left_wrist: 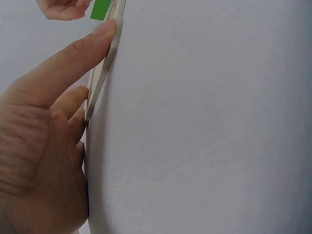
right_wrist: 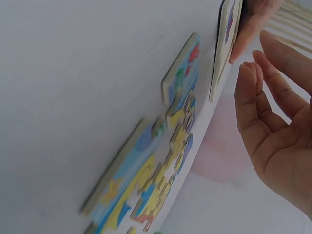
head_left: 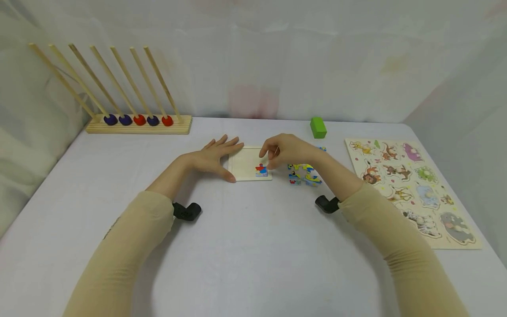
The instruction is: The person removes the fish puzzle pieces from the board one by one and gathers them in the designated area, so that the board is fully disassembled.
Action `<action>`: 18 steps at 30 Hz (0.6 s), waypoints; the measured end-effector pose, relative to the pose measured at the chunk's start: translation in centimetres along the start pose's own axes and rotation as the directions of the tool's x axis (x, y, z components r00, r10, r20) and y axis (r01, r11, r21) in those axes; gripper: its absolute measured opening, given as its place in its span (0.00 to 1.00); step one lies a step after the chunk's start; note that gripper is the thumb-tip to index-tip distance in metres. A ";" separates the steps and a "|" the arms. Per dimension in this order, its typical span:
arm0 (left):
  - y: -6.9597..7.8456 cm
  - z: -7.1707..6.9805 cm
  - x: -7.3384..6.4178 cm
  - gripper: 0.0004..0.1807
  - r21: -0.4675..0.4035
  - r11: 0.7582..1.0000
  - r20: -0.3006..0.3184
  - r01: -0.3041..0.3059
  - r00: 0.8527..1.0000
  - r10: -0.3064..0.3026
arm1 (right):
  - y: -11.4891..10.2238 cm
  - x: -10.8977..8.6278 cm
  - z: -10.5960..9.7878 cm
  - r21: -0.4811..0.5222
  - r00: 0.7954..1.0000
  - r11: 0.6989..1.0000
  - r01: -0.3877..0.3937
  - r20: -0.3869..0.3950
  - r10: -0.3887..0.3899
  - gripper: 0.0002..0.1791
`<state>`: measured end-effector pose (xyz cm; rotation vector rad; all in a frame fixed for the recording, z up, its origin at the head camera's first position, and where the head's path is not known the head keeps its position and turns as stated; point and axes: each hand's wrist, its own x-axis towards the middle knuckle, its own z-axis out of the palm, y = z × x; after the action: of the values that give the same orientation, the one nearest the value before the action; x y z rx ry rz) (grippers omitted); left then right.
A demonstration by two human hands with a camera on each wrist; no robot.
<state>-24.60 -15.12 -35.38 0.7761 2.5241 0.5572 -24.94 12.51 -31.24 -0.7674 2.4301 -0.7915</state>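
A small pale wooden puzzle tray [head_left: 243, 166] lies on the table, with one coloured puzzle piece [head_left: 261, 171] in its lower right corner. My left hand [head_left: 209, 159] rests at the tray's left side, fingers spread; in the left wrist view its thumb [left_wrist: 80, 53] touches the tray's near edge. Over the tray's right side hovers my right hand [head_left: 291, 149], fingers loosely bent. The right wrist view shows nothing between its fingertips [right_wrist: 247, 73]. Loose puzzle pieces [head_left: 312, 179], blue and yellow, lie right of the tray, partly hidden by the right hand and wrist.
A green block [head_left: 318, 127] stands behind the loose pieces. At the back left is a wooden rack [head_left: 138, 128] with upright rods and red and blue beads. An animal peg-style board [head_left: 412, 193] lies on the right. White cloth walls surround the table.
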 end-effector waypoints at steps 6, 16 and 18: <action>-0.1 -0.1 0.0 0.60 0.003 1.000 0.000 -0.008 1.000 0.008 | -0.4 0.8 0.2 -0.028 1.000 1.000 -0.007 0.011 0.007 0.18; -0.2 0.0 0.0 0.60 0.008 1.000 -0.004 -0.010 1.000 0.010 | -0.1 1.7 1.0 -0.012 0.998 1.000 0.000 0.058 0.001 0.17; -0.2 0.0 0.0 0.60 0.009 1.000 -0.004 -0.009 1.000 0.009 | -0.1 1.7 1.1 -0.009 0.998 1.000 -0.005 0.058 0.005 0.18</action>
<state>-24.67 -15.29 -35.50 0.7910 2.5294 0.5514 -25.54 10.92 -32.41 -0.7764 2.3847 -0.7469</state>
